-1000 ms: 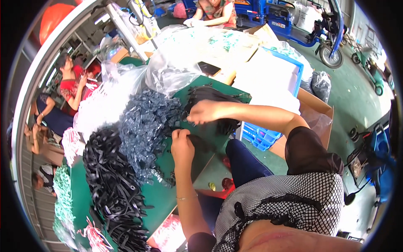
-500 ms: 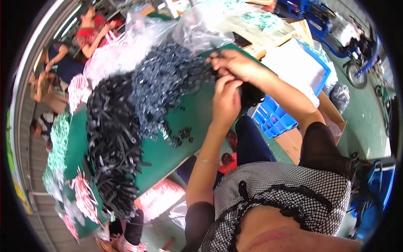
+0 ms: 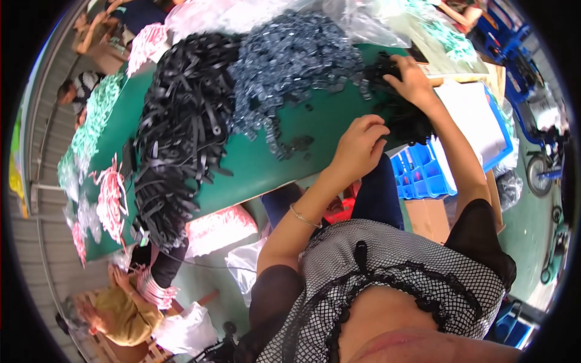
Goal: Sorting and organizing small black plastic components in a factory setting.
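Note:
My left hand (image 3: 361,147) hovers by the table's near edge, its fingers loosely bent and slightly apart, with nothing visible in them. Farther right, my right hand (image 3: 415,83) reaches over a heap of black straps (image 3: 411,124), thumb and fingers spread at the heap's far end. What lies under its palm is hidden. Left of that hand, a large mound of small dark, shiny, bluish-grey pieces (image 3: 296,57) covers the far part of the green table (image 3: 254,175). Several loose dark pieces (image 3: 298,144) lie in front of the mound.
A long pile of black straps (image 3: 181,115) runs down the table's left side, beside pink-and-white cords (image 3: 111,193) and mint-green cords (image 3: 97,115). Blue compartment trays (image 3: 422,172) and a cardboard box (image 3: 428,218) stand at right. A person (image 3: 118,308) sits lower left; others are farther back.
My hands, together over the black heap before, have separated. The left has drawn back toward me; the right now rests over the heap. The view has shifted, bringing the lower-left person in.

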Demonstrator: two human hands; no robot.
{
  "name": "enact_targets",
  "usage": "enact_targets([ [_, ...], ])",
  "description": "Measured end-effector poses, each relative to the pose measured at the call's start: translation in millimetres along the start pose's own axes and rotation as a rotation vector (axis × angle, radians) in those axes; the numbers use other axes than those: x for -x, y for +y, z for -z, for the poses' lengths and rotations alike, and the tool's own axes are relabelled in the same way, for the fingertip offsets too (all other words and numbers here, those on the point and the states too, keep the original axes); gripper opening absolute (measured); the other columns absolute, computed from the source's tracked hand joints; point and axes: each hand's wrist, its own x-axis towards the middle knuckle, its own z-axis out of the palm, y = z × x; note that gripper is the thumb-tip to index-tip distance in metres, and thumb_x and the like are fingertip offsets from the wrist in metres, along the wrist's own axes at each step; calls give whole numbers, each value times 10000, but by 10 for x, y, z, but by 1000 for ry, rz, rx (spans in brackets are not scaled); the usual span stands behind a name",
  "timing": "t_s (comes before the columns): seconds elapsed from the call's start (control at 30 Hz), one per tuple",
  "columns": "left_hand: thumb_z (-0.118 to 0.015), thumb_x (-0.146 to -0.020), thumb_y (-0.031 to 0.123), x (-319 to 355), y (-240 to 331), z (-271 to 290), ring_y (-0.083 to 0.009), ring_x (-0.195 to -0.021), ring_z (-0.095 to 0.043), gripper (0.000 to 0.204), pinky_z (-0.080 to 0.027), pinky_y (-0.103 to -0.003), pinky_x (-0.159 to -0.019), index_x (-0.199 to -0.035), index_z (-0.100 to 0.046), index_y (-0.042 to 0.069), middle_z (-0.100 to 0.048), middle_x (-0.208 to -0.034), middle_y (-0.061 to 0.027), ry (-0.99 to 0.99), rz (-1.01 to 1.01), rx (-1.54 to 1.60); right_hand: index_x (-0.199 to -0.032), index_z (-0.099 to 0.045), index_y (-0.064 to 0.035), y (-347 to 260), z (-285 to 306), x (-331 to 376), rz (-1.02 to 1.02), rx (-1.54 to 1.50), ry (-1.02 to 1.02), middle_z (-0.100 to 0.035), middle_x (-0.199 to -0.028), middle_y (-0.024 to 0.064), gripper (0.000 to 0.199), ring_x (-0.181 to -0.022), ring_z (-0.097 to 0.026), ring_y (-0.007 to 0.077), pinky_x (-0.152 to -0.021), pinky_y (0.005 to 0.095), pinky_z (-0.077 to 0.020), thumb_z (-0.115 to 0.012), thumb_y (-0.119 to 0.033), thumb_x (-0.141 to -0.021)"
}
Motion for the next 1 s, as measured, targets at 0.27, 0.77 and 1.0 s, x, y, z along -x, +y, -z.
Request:
enact_targets([
  [0.27,-676,-652,81,631,-82,908,-275,-930,-512,268,-409,-378,-773,-904,-590,61,-542,-993,-77,134,145,-487,-951,-581,-4,-781,241,26,118,-439,-279,-580,-913,142,218,-821,-588,288,-735,354,-471,-598,-130,-774],
  [0.77,-649,-725,273,398,-581,986,-266,-1044,-444,320,-330,-433,-853,-993,-571,117,-503,-1061,-74,-30,199,-997,-935,-597,-19,-1404,-712,-51,436,-693,-110,-582,-942,158,224,-910,-549,315,-806,390,-439,-531,-12,-722],
  [1.0,-642,-732,173,131,-413,1030,-300,-1013,-453,281,-337,-420,-837,-980,-559,72,-509,-1050,-100,94,101,-869,-1055,-573,-50,-25,-394,-1292,-28,-213,154,-599,-1014,154,417,-989,-559,288,-893,400,-420,-644,-248,-695],
])
